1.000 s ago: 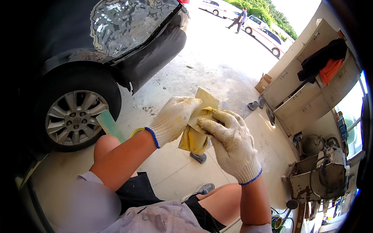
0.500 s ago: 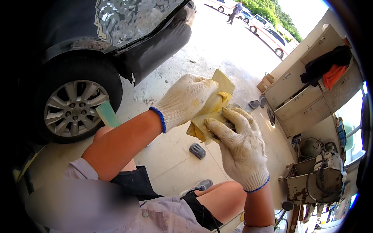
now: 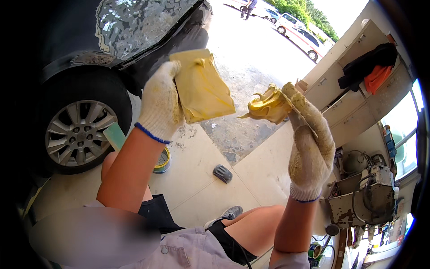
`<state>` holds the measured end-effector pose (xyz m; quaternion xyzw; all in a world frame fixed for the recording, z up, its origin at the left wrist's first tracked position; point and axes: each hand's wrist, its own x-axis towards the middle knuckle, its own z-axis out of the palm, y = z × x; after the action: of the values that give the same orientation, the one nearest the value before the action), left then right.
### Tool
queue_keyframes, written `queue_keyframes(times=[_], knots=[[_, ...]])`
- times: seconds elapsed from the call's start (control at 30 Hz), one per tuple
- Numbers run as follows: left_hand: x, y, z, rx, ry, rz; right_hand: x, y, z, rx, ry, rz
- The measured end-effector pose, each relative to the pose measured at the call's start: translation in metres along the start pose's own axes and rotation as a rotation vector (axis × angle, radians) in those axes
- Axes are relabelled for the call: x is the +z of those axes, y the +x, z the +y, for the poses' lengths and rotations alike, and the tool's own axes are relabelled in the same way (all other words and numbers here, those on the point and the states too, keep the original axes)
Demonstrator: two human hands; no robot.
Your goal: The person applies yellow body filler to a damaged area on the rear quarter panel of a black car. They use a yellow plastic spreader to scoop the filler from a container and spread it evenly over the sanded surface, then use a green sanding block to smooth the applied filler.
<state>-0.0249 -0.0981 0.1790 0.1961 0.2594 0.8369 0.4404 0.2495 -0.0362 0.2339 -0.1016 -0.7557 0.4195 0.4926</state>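
My left hand, in a white knit glove with a blue cuff, grips one edge of a flat mixing board. Yellow body filler is smeared over the board's face. To its right, my gloved right hand is closed on a thin spreader, seen nearly edge-on. A thick lump of yellow filler clings to the spreader, apart from the board. Both hands are raised in front of me. Left of them stands a dark car with a patchy, bare-looking body panel.
The car's wheel is close on my left, with a green flat strip before it. A round tin stands below my left forearm. On the floor lies a dark grey object. Cabinets and a worn machine line the right.
My hands have moved apart, the left up and leftward with the board, the right rightward with the spreader. The filler lump has come away from the board on the spreader. The tin is now visible.
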Motion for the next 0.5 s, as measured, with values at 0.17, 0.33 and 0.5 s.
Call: queue_keyframes(times=[0.17, 0.33, 0.5], knots=[[0.023, -0.046, -0.107, -0.417, -0.477, -0.028, 0.009, -0.062, 0.124, 0.148, 0.447, 0.119], [-0.011, -0.044, -0.123, -0.45, -0.46, 0.026, 0.005, -0.076, 0.136, 0.3, 0.08, 0.031], [-0.018, -0.038, -0.087, -0.427, -0.297, -0.034, -0.033, -0.065, 0.116, 0.126, -0.424, -0.183]])
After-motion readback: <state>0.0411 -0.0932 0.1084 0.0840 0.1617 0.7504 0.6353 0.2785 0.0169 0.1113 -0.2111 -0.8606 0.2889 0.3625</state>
